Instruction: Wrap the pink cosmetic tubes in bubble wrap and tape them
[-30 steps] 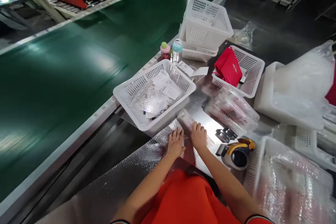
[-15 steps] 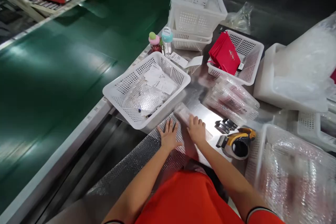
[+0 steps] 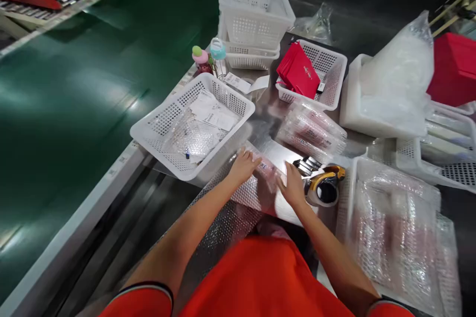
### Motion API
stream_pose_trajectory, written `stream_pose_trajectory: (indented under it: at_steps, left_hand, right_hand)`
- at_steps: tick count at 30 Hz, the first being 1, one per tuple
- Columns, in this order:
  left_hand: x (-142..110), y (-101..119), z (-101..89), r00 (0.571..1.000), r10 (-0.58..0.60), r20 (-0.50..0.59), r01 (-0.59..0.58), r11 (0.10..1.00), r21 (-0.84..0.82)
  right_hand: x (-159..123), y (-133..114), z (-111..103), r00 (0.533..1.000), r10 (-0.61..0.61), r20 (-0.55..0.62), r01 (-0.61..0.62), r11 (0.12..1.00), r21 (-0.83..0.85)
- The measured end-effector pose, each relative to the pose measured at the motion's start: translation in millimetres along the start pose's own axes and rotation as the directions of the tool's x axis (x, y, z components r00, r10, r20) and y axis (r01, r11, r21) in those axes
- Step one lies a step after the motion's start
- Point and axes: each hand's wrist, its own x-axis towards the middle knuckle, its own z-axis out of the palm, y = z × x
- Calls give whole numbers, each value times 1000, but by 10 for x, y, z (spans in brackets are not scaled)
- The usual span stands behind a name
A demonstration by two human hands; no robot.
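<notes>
A long pink packet in bubble wrap (image 3: 267, 168) lies slantwise on the metal table between my hands. My left hand (image 3: 243, 166) grips its far left end along with the edge of the wrap. At the near right end, my right hand (image 3: 293, 187) has thumb and fingers on either side of the packet. A loose bubble wrap sheet (image 3: 226, 220) stretches from under the packet toward my body and off the table's near edge. Right of my right hand sit a yellow-and-black tape dispenser (image 3: 326, 185) and small black objects (image 3: 307, 165).
A white basket (image 3: 148, 141) with papers and bubble wrap is at left, beside the green conveyor (image 3: 74, 109). Beyond are drink bottles (image 3: 217, 52), stacked baskets (image 3: 256, 25) and red bags (image 3: 299, 72). Wrapped pink packets (image 3: 312, 129) lie behind; more fill a bin (image 3: 394, 233) at right.
My left hand has gone from spread flat on the bubble wrap to gripping the packet's far end. My right hand has shifted to its near end. The camera view has turned rightward.
</notes>
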Motion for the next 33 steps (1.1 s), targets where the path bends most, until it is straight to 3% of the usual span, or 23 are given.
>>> stream_pose_trajectory:
  at_steps: [2,6,9,13,19,22,25,28,31,33]
  left_hand:
    - [-53,35,42,1000,-3,2,3,1000,8]
    - [-104,96,99,998,-59,-9,59,998,13]
    - [-70,153,99,998,-60,-28,60,998,15]
    - [-1,224,82,999,-39,-37,40,999,29]
    - [-83,188,123,997,-52,-50,52,999,4]
    - [-279,143,201,989,-136,-57,135,991,-25]
    - [-524,106,320,956,-288,-49,286,957,-46]
    - [-707,58,427,903,-430,-23,427,902,-67]
    - [-786,-7,477,860,-510,7,509,855,-99]
    - [-805,-45,488,843,-538,26,536,835,-122]
  right_hand:
    - [-490,252,26,988,136,-67,-137,991,-7]
    - [-1236,540,206,919,384,85,-353,901,-252]
    - [-1365,604,308,888,451,91,-388,840,-380]
    - [-1359,689,328,900,426,93,-370,858,-356]
    - [-1490,776,300,885,461,-63,-454,885,102]
    - [-1362,625,174,915,382,-132,-347,909,231]
    - [-1051,280,39,969,227,-100,-200,954,225]
    - [-632,-213,46,993,114,42,-118,984,134]
    - [-202,-717,221,972,93,217,-88,996,-33]
    - [40,-981,377,960,96,262,-72,992,-99]
